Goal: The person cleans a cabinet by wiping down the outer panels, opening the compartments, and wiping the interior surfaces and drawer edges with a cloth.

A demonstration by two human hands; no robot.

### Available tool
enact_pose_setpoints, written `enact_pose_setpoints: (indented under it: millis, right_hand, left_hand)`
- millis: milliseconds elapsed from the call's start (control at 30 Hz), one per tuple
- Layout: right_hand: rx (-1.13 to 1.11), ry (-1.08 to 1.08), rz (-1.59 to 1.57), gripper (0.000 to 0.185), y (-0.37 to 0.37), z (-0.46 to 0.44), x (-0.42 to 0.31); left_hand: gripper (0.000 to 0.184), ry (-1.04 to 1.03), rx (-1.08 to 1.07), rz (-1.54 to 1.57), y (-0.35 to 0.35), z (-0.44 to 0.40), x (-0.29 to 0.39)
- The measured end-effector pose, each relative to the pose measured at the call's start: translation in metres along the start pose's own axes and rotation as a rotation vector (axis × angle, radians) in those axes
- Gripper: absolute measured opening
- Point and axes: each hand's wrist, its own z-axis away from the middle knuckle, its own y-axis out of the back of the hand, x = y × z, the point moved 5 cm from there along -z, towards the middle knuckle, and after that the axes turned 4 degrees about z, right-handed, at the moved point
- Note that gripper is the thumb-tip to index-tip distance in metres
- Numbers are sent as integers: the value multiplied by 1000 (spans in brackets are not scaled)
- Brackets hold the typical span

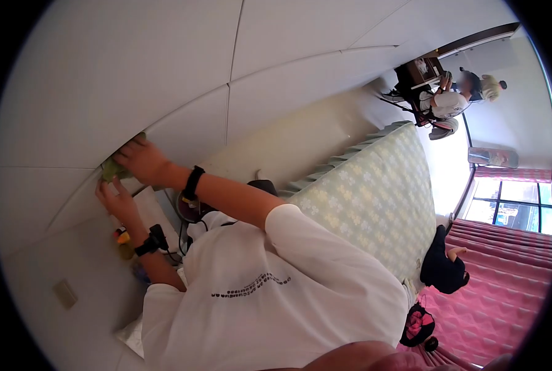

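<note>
A crumpled green cloth lies against the edge of a white panel at the left of the view. My right hand, with a black band on its wrist, is bent over the cloth and grips its upper part. Just below, my left hand has its fingertips on the cloth's lower end; a black strap with a small device is on that wrist. The cloth is partly hidden by my fingers.
A bed with a green floral cover stands beside me. One person sits at the upper right, another near pink curtains. A white pillow-like item and small colored objects lie near my left forearm.
</note>
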Motion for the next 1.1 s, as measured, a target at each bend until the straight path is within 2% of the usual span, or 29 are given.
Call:
enact_pose_setpoints:
  millis: [67, 133, 200, 267, 300, 367, 400, 467, 500, 533, 600, 733, 800, 833, 900, 1000, 1100]
  right_hand:
    - [30, 7, -3, 53, 3, 5, 7]
    - [53, -80, 138, 52, 14, 20, 23]
    - [125, -117, 170, 53, 36, 35, 43]
    - [113, -165, 278, 54, 65, 53, 68]
    - [103, -218, 334, 54, 78, 62, 79]
    - [66, -315, 420, 54, 103, 76, 110]
    - [36, -365, 443, 54, 111, 84, 123]
    - [68, -395, 431, 53, 135, 88, 143]
    - [90, -435, 406, 53, 135, 93, 144]
    - [90, -451, 392, 53, 128, 96, 138]
    - [67, -507, 485, 45, 128, 88, 137]
    - [31, -564, 478, 56, 101, 70, 112]
    - [8, -507, 395, 59, 88, 63, 87]
    - [-6, -455, 319, 61, 85, 61, 79]
    - [-12, -416, 256, 61, 80, 62, 70]
    - [6, -310, 218, 60, 74, 67, 85]
    - [6, -263, 189, 57, 92, 78, 98]
  left_hand:
    - [32, -5, -38, 34, -9, 0, 8]
    - [32, 117, -163, 263, -26, 4, 24]
    - [33, 96, -252, 371, -47, 9, 37]
    - [30, 154, -409, 542, -66, 16, 73]
    - [30, 148, -420, 540, -73, 20, 85]
    - [31, -44, -546, 482, -87, 27, 112]
    - [31, -44, -552, 480, -83, 29, 116]
    - [36, -307, -321, 341, -66, 16, 137]
    - [36, -200, -309, 331, -58, 13, 135]
    - [36, -205, -325, 319, -53, 15, 123]
    - [41, -205, -154, 156, -49, 3, 94]
    - [48, -245, -223, 66, -43, -11, 36]
    - [53, -215, -233, -151, -32, -17, 21]
    - [53, -205, -229, -154, -28, -19, 21]
    - [52, -86, -246, -436, -16, -20, 17]
    - [52, -108, -285, -292, -30, -24, -22]
    - [53, -134, -271, -267, -28, -20, -19]
